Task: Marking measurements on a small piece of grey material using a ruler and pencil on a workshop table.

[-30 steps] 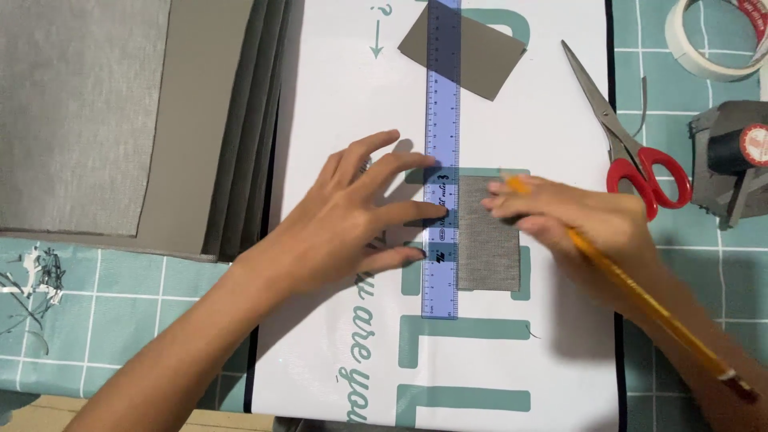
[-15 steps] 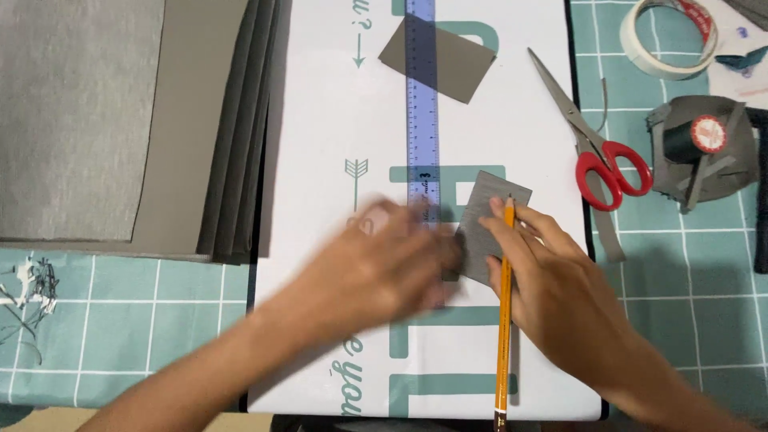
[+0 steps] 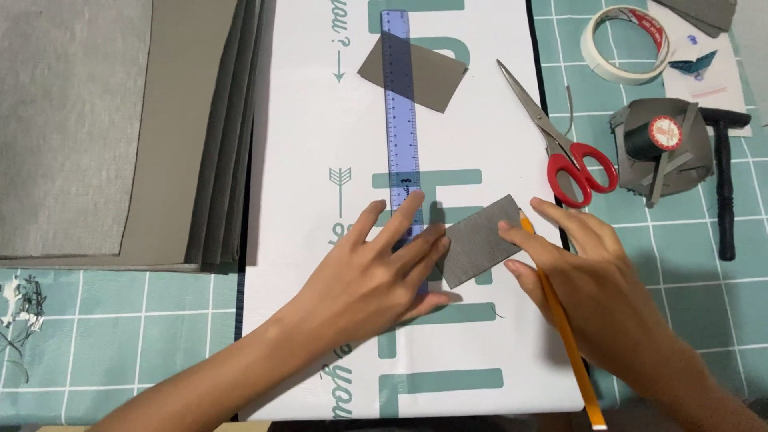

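My left hand (image 3: 376,276) lies flat with fingers spread on the lower end of a translucent blue ruler (image 3: 400,104), its fingertips at the left edge of a small grey cardboard rectangle (image 3: 480,240). My right hand (image 3: 588,288) holds a yellow pencil (image 3: 564,332) and rests its fingertips on the right edge of that same rectangle, which sits tilted on a white sheet (image 3: 312,160) with teal lettering. A second grey rectangle (image 3: 436,76) lies under the ruler's upper part.
Red-handled scissors (image 3: 564,148) lie right of the ruler. A stack of grey boards (image 3: 120,128) fills the upper left. A tape roll (image 3: 624,44), a spool on grey scraps (image 3: 660,144) and a black tool (image 3: 724,192) sit at the right on a teal grid mat (image 3: 120,344).
The ruler has slid up and off the small grey rectangle. The rectangle is now tilted between both hands, and the pencil tip sits at its right corner.
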